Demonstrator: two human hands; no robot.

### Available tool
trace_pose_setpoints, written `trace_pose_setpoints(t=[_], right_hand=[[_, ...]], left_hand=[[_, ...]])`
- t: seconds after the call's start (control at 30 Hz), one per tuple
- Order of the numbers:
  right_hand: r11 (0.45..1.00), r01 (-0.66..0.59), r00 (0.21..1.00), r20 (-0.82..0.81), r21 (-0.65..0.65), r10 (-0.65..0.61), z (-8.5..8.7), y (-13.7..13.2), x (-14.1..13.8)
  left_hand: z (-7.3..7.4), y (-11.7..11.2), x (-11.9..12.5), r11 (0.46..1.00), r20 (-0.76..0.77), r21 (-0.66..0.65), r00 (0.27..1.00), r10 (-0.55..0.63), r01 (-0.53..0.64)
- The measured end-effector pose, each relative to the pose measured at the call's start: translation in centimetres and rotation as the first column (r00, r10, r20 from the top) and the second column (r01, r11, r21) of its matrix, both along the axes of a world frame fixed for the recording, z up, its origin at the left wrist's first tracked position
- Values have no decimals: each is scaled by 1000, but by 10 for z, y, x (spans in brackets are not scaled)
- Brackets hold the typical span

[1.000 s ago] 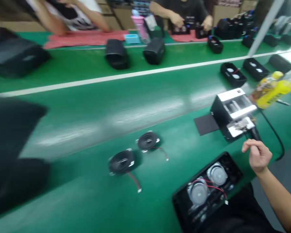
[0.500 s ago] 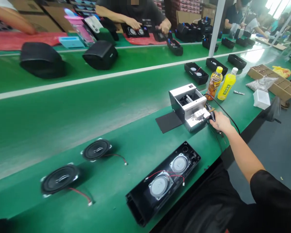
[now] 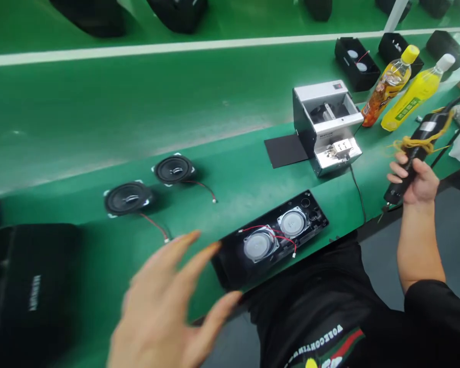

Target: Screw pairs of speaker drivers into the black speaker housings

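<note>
While the right hand [image 3: 421,186] wraps its fingers around the screwdriver [image 3: 414,153], the left hand [image 3: 161,306] hangs blurred with fingers spread and thumb apart, pinching nothing that shows. Between the two hands lies the box [image 3: 235,266], near the left fingertips, though whether they touch it cannot be told; it is well apart from the screwdriver's tip, which points down below the right grip, on no part.

Judging by how things lie, the placing is done: two seated speakers [image 3: 260,245] rest in the box, backs up. Fastening may be what is left, but any screws at their corners are too small to make out. Red leads [image 3: 285,236] cross them with both white plugs free, so connecting also seems undone.

Counted: one screwdriver, one box, two seated speakers, and two loose speakers [image 3: 128,198] beyond the left fingertips, each trailing one lead. Ahead and to the left of the right grip stands one machine [image 3: 339,125], with one dark mat [image 3: 286,151] beside it. Beyond the right hand are two bottles [image 3: 414,102] and three black shells [image 3: 358,64], the leftmost showing two pale discs. One lettered case [image 3: 42,255] sits left of the left hand.
</note>
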State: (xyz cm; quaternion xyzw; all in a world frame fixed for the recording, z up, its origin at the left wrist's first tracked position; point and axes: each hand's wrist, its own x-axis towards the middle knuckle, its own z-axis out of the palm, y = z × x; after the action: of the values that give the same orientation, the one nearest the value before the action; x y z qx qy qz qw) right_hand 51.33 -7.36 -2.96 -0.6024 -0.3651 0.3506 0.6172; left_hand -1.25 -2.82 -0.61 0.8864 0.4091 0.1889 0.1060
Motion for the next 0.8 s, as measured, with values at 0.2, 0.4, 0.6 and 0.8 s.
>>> trace_pose_setpoints(t=[0.2, 0.4, 0.6, 0.8], right_hand=[[975, -177, 983, -30, 137, 182, 38, -3, -17], [927, -116, 930, -288, 358, 227, 89, 29, -62], [998, 41, 968, 249, -56, -26, 82, 31, -78], [1000, -16, 970, 244, -14, 19, 45, 43, -76]], left_hand=[[-11, 19, 96, 951, -68, 84, 954, -291, 296], [-22, 31, 119, 985, -151, 52, 976, -154, 164], [-24, 30, 122, 992, -223, -25, 967, -124, 122], [-24, 30, 119, 990, -202, -63, 970, -133, 123]])
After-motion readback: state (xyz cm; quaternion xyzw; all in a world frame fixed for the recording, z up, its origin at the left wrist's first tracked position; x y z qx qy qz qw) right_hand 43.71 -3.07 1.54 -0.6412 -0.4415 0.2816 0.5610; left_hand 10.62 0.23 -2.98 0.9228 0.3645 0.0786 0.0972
